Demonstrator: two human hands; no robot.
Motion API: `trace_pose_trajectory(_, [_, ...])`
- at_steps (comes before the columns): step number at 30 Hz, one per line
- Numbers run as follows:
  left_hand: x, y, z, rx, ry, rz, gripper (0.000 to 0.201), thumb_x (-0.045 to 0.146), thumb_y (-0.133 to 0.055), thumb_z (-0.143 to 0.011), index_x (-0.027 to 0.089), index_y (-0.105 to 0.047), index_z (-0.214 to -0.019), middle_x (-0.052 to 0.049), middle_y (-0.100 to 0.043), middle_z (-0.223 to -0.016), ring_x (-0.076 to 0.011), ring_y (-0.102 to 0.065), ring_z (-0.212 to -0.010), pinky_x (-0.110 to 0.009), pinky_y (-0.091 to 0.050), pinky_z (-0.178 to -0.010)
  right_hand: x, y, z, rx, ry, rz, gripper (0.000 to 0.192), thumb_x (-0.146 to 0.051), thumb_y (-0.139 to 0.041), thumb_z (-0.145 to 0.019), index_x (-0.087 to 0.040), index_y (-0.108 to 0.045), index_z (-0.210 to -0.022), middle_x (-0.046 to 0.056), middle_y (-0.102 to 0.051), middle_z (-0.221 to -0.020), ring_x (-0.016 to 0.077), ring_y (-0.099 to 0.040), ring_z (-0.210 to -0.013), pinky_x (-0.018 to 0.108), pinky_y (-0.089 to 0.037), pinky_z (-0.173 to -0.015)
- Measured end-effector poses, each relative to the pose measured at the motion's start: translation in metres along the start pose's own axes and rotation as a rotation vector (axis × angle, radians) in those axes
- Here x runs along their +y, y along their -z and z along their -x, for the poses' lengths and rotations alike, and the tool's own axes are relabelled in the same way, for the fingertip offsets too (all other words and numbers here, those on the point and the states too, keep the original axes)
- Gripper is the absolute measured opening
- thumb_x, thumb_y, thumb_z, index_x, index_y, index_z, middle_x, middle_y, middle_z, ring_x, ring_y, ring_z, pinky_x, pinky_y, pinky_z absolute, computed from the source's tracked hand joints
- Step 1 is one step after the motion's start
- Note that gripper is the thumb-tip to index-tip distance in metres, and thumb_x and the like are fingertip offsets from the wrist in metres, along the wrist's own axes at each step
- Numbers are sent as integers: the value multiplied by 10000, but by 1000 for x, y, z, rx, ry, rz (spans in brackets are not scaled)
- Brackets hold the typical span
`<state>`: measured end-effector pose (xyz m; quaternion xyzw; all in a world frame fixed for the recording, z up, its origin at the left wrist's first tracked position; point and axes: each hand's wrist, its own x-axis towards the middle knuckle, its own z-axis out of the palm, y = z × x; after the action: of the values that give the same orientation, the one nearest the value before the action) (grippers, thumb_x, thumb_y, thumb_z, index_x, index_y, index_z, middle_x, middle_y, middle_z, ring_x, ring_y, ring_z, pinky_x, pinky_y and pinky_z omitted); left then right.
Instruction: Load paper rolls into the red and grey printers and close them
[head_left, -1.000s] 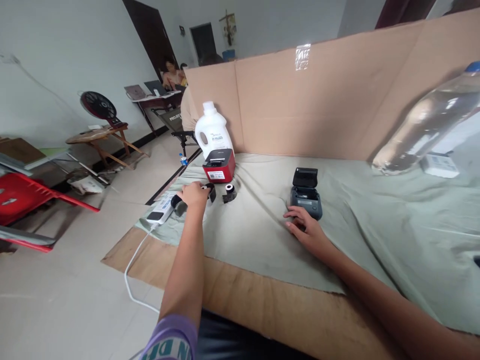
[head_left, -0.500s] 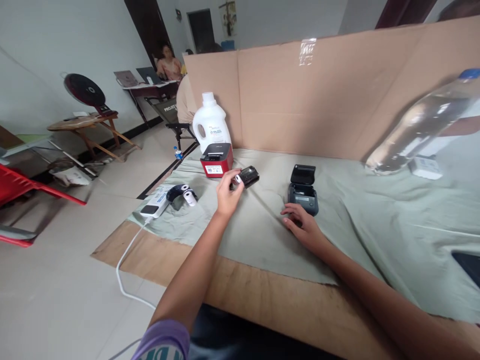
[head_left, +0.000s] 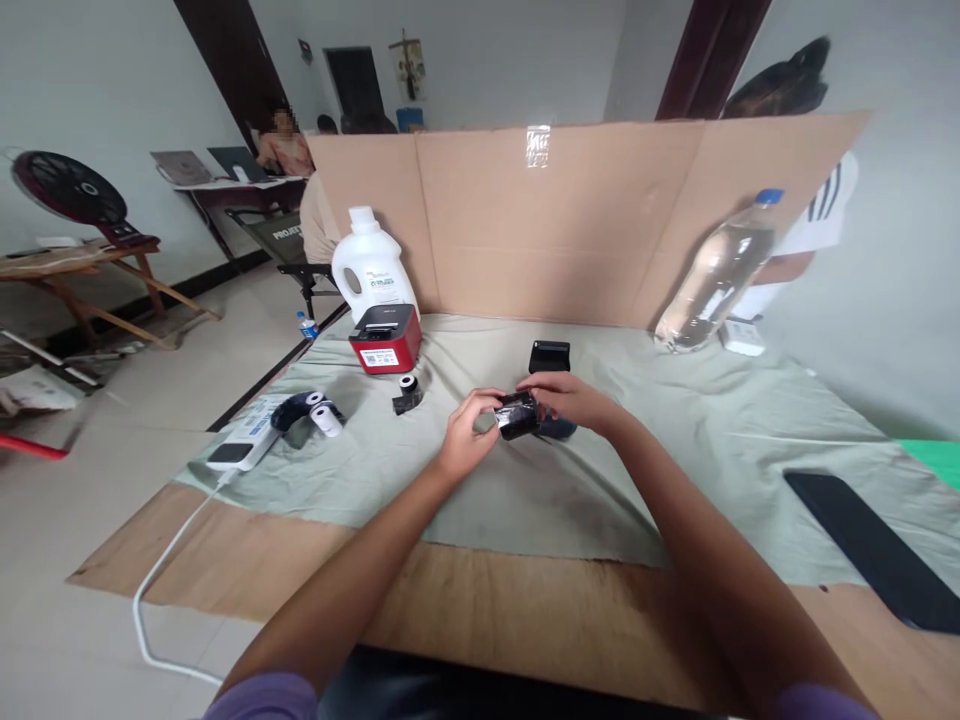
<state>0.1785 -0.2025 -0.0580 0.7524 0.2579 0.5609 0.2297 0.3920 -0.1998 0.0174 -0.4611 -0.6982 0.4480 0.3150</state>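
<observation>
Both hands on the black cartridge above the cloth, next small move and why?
Probably lower the black cartridge toward the dark printer just behind it. The left hand and right hand grip it from either side in front of the printer, whose lid stands open; its bay is hidden behind the hands.

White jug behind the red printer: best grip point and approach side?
Grip the white jug by its built-in handle, the loop with a cut-out on its left flank, coming from the left. The body looks too broad for one hand, the red printer stands close against its front, and the cardboard wall is near its right. The narrow neck under the cap, taken from above, is a likely fallback.
</observation>
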Motion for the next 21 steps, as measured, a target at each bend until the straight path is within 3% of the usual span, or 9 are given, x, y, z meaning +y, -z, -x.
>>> trace_pose_trajectory(3, [-6,-8,4,54,232,145,181,231,-651,-798,217,-556,-951,-91,-687,-1123,-177,-693,-979,-303,-569,-802,-9,8,-6,-178,12,24,315,-187,-534,-782,-208,-716,-1038,5,-675,-769,126,-591,-632,216,-441,-523])
trace_pose_trajectory(7, [-8,-17,5,182,381,228,243,315,-687,-765,216,-482,-847,-79,-688,-1084,-172,-697,-938,-306,-559,-803,-10,5,-2,-205,53,-15,368,-169,-548,-765,-219,-702,-1095,11,-703,-856,117,-579,-643,216,-433,-540])
trace_pose_trajectory(12, [-4,-23,6,228,374,239,263,295,-705,-743,221,-477,-850,-70,-661,-1082,-176,-680,-971,-290,-552,-791,-6,-4,-2,-114,164,-40,291,-233,-602,-792,-200,-699,-1064,41,-711,-985,176,-650,-879,278,-502,-753])
trace_pose_trajectory(15, [-3,-22,7,192,338,221,238,255,-695,-746,219,-494,-870,-74,-659,-1099,-177,-677,-986,-292,-551,-798,-1,-8,-7,-75,167,-32,252,-214,-602,-783,-190,-692,-1017,37,-703,-942,172,-645,-851,274,-495,-744])
trace_pose_trajectory(21, [-9,-22,11,152,249,121,218,213,-668,-777,232,-507,-923,-74,-652,-1146,-183,-656,-1065,-302,-547,-827,8,-7,-8,-126,123,-97,268,-182,-610,-744,-192,-648,-1009,13,-686,-869,153,-631,-766,247,-468,-679])
